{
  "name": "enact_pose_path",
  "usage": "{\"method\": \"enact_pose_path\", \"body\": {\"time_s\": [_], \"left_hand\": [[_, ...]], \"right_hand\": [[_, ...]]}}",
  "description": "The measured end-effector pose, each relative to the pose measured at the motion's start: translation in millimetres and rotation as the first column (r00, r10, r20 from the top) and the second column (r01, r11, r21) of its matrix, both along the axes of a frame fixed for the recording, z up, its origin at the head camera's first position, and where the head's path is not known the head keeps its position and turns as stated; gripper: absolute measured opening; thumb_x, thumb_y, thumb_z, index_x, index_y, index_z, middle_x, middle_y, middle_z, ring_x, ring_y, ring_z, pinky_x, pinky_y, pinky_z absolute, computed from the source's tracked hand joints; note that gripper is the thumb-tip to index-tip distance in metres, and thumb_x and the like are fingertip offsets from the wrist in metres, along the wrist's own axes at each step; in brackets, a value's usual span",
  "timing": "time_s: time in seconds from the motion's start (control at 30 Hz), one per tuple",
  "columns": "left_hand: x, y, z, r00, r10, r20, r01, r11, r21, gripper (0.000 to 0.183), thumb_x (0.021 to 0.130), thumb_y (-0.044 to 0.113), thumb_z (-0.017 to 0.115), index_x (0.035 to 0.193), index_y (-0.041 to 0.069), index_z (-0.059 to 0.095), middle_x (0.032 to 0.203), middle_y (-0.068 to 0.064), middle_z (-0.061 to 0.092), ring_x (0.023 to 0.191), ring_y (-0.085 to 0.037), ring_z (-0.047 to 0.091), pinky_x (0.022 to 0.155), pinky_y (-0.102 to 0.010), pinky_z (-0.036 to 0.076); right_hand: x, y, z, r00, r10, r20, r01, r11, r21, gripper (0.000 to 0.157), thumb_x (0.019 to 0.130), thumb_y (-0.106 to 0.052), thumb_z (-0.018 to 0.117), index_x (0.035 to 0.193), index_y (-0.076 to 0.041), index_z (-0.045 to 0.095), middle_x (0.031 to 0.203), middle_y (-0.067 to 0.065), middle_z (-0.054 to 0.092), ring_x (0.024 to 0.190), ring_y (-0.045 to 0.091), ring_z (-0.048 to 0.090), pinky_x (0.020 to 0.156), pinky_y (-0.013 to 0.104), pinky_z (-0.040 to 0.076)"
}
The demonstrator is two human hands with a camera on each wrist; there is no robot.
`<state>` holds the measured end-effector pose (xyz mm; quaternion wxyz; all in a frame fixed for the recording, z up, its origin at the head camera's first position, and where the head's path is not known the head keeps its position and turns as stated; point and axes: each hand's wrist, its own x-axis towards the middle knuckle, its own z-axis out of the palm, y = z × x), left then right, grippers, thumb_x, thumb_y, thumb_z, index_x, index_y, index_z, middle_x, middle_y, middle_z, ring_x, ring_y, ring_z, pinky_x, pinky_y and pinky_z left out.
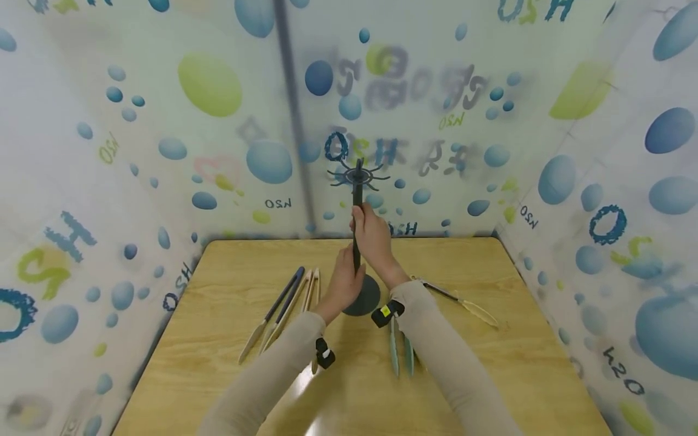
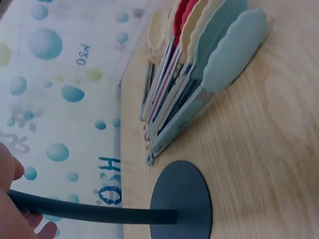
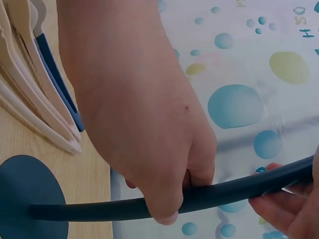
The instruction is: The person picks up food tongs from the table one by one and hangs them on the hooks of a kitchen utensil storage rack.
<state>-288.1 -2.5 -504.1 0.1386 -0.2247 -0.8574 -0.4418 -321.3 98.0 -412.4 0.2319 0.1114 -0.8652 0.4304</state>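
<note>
Dark-grey stand (image 1: 357,242) | round base, hooked top | both hands grip pole

Dark grey stand (image 1: 357,242), pale wood-grain table (image 1: 518,363)

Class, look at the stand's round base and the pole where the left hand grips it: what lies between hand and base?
Only bare pole: the right wrist view shows it running from the left hand to the base.
</note>
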Motion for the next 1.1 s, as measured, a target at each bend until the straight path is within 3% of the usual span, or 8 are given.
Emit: {"method": "enact_pose_path", "body": {"time_s": [0.27,0.47,0.57,0.67,0.73,0.87,0.97,1.1], "left_hand": [[11.8,3.9,1.0,0.999,0.030,0.034,-0.029,0.999,-0.032,0.057,0.102,0.010,0.051,0.152,-0.005,0.027,0.143,-0.030,0.040,0.123,-0.041,0.050,0.100,-0.053,0.047],[12.7,-1.7,3.7,0.999,-0.008,0.054,0.010,1.000,-0.029,0.057,0.101,0.010,0.051,0.151,-0.006,0.027,0.140,-0.033,0.041,0.119,-0.043,0.052,0.097,-0.054,0.047],[12.7,-10.6,9.6,0.993,-0.029,0.118,0.037,0.997,-0.067,0.058,0.101,0.013,0.053,0.151,-0.006,0.029,0.139,-0.031,0.043,0.122,-0.042,0.052,0.100,-0.053,0.047],[9.9,-27.2,16.9,0.981,-0.005,0.193,0.029,0.992,-0.120,0.060,0.102,0.018,0.054,0.152,-0.003,0.029,0.142,-0.025,0.046,0.129,-0.039,0.050,0.104,-0.051,0.047],[7.0,-43.3,21.7,0.973,0.039,0.225,-0.005,0.988,-0.152,0.061,0.102,0.022,0.055,0.152,-0.001,0.031,0.143,-0.022,0.047,0.132,-0.038,0.049,0.105,-0.051,0.047],[2.8,-85.4,24.9,0.963,0.126,0.240,-0.077,0.976,-0.203,0.058,0.102,0.025,0.054,0.150,-0.002,0.036,0.142,-0.021,0.051,0.130,-0.038,0.051,0.104,-0.052,0.047],[2.0,-118.3,20.5,0.954,0.183,0.237,-0.121,0.960,-0.253,0.055,0.101,0.022,0.054,0.147,-0.004,0.040,0.139,-0.025,0.053,0.126,-0.040,0.053,0.102,-0.053,0.047],[2.3,-154.1,5.6,0.925,0.279,0.257,-0.175,0.915,-0.362,0.054,0.101,0.020,0.053,0.145,-0.007,0.040,0.135,-0.029,0.055,0.122,-0.043,0.055,0.098,-0.055,0.049]], "right_hand": [[13.7,1.1,4.7,1.000,-0.006,-0.007,0.006,1.000,-0.008,0.041,0.108,-0.038,0.033,0.102,-0.007,0.058,0.078,0.008,0.068,0.063,0.026,0.064,0.063,0.041,0.051],[14.8,-0.8,2.8,1.000,-0.010,-0.012,0.010,1.000,-0.015,0.042,0.108,-0.041,0.032,0.099,-0.009,0.057,0.078,0.007,0.068,0.061,0.024,0.061,0.060,0.038,0.048],[15.3,-0.6,-0.6,1.000,0.000,0.003,0.000,1.000,-0.024,0.042,0.108,-0.041,0.032,0.100,-0.008,0.057,0.079,0.008,0.067,0.061,0.024,0.060,0.060,0.037,0.047],[16.6,3.1,-1.8,0.997,0.044,0.069,-0.040,0.998,-0.058,0.043,0.107,-0.044,0.035,0.110,-0.007,0.056,0.088,0.011,0.070,0.071,0.029,0.065,0.068,0.041,0.051],[17.7,8.8,-0.2,0.986,0.072,0.147,-0.061,0.995,-0.078,0.049,0.104,-0.051,0.042,0.126,-0.009,0.051,0.106,0.013,0.071,0.092,0.032,0.068,0.081,0.046,0.053],[23.8,28.9,17.7,0.959,0.104,0.262,-0.075,0.990,-0.117,0.082,0.091,-0.062,0.058,0.154,-0.021,0.024,0.150,0.010,0.048,0.139,0.031,0.046,0.107,0.057,0.043],[30.1,46.8,42.3,0.976,0.100,0.194,-0.084,0.993,-0.089,0.093,0.087,-0.060,0.065,0.159,-0.028,0.014,0.163,0.006,0.027,0.150,0.030,0.027,0.114,0.061,0.033],[36.9,61.6,81.4,0.993,0.115,-0.025,-0.114,0.993,0.040,0.094,0.086,-0.053,0.070,0.159,-0.033,0.014,0.166,0.003,0.017,0.153,0.029,0.019,0.117,0.062,0.026]]}}
